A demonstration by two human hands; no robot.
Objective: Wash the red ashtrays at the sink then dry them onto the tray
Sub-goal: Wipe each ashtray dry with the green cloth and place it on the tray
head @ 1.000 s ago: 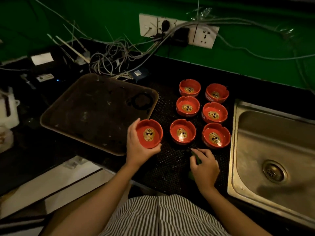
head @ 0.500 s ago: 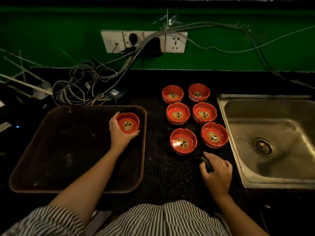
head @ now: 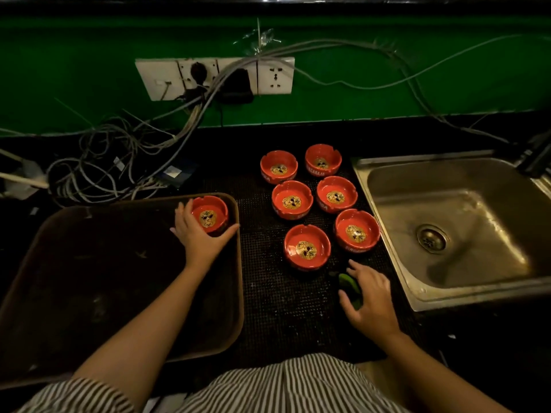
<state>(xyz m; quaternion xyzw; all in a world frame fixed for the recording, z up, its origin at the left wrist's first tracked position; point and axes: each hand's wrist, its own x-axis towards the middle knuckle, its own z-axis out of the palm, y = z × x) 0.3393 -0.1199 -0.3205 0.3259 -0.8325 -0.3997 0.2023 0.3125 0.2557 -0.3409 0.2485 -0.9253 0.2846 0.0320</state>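
Ashtrays: six on mat [head: 298,299] | one [head: 209,214] gripped by left hand [head: 199,235] | right hand [head: 371,302] loose

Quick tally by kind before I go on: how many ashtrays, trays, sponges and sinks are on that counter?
Red ashtrays: 7. One is on the tray, gripped by the left hand; six stand on the black mat, e.g..
Brown tray: 1
Green sponge, under the right hand: 1
Steel sink: 1
Total: 10
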